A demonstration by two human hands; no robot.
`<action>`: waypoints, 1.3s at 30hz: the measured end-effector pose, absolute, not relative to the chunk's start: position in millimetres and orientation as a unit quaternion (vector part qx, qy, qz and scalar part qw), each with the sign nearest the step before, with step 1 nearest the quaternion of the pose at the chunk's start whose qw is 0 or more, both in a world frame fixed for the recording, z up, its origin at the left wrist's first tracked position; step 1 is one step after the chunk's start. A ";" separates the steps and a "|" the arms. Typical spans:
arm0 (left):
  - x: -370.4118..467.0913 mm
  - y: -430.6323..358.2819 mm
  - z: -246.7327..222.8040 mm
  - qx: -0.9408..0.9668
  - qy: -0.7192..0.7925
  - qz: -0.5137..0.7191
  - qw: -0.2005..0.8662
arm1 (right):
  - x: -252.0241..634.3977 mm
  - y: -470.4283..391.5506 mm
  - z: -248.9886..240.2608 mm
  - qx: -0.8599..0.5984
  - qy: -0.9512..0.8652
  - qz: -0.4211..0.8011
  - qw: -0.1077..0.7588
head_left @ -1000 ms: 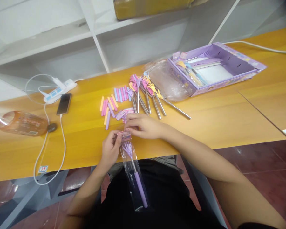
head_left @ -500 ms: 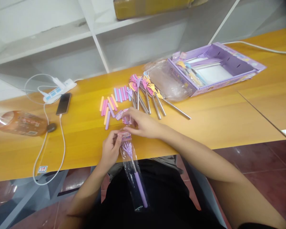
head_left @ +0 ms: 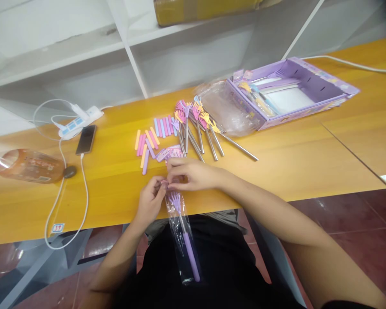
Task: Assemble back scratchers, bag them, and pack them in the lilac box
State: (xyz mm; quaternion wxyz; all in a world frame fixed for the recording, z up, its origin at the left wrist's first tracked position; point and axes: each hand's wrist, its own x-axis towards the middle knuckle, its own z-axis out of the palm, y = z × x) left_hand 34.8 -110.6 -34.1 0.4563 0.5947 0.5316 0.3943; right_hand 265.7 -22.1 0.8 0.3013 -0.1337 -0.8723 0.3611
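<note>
A clear plastic bag [head_left: 184, 240] hangs over the table's front edge, with a purple hand-shaped scratcher [head_left: 188, 253] inside it. My left hand [head_left: 150, 199] pinches the bag's top at the left, by a small pink card [head_left: 164, 182]. My right hand [head_left: 194, 174] is closed at the same top edge from the right, its fingertips meeting the left ones. Fingers partly hide the card. Just beyond my hands lie loose pink cards [head_left: 174, 152]. Behind them are metal-rod scratchers [head_left: 201, 128] with coloured hand heads, and several coloured tubes [head_left: 147, 146].
A purple open box [head_left: 309, 103] with packed scratchers stands at the back right, beside clear plastic bags [head_left: 228, 111]. To the left are a phone [head_left: 85, 139], a power strip [head_left: 80, 123], white cables and an orange bottle [head_left: 30, 165].
My right hand has drawn back from the loose cards to the bag's top, closing its fingers beside my left hand. The pink card there is now mostly covered, and the bag has shifted slightly right.
</note>
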 end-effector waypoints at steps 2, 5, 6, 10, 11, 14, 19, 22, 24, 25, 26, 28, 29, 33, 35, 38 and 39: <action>33.8 -111.2 -33.2 0.600 0.511 0.400 0.468 | 265.9 -23.1 1.8 -0.132 -0.873 0.363 0.298; 32.7 -111.8 -32.3 0.609 0.475 0.410 0.485 | 265.9 -24.1 2.8 -0.128 -0.876 0.360 0.295; 32.6 -111.8 -32.4 0.607 0.474 0.413 0.486 | 265.5 -24.2 2.6 -0.125 -0.877 0.360 0.293; 34.0 -110.3 -35.2 0.588 0.517 0.414 0.464 | 263.2 -24.1 0.7 -0.119 -0.877 0.373 0.278; 34.5 -109.9 -36.1 0.585 0.527 0.413 0.458 | 262.8 -24.3 0.8 -0.119 -0.876 0.377 0.275; 35.4 -109.3 -38.2 0.582 0.535 0.413 0.452 | 262.8 -25.5 4.0 -0.134 -0.867 0.395 0.274; 34.5 -110.4 -39.3 0.582 0.530 0.413 0.459 | 264.7 -26.9 10.4 -0.235 -0.840 0.394 0.291; 33.1 -110.8 -40.5 0.585 0.528 0.413 0.456 | 264.6 -25.5 8.4 -0.250 -0.851 0.391 0.248; 32.1 -110.8 -41.8 0.586 0.532 0.413 0.452 | 264.1 -24.2 5.5 -0.235 -0.869 0.380 0.212; 31.7 -110.8 -42.6 0.584 0.534 0.413 0.451 | 263.9 -23.7 4.2 -0.224 -0.877 0.377 0.198; 31.4 -110.7 -43.2 0.583 0.534 0.414 0.451 | 263.8 -23.3 3.2 -0.214 -0.881 0.378 0.188; 31.3 -110.6 -43.9 0.583 0.535 0.413 0.451 | 263.8 -23.0 2.1 -0.196 -0.882 0.388 0.183; 31.5 -110.7 -43.8 0.585 0.537 0.411 0.447 | 263.9 -23.0 2.0 -0.189 -0.881 0.392 0.184; 33.6 -111.1 -40.4 0.606 0.553 0.393 0.415 | 264.1 -23.6 3.3 -0.183 -0.882 0.395 0.180; 34.6 -111.4 -38.0 0.614 0.557 0.388 0.403 | 264.1 -23.8 4.1 -0.185 -0.881 0.401 0.169; 35.1 -112.0 -36.2 0.620 0.561 0.381 0.394 | 264.7 -23.7 5.4 -0.184 -0.881 0.404 0.162; 35.0 -112.2 -36.3 0.621 0.561 0.379 0.395 | 265.1 -23.7 5.9 -0.184 -0.881 0.404 0.162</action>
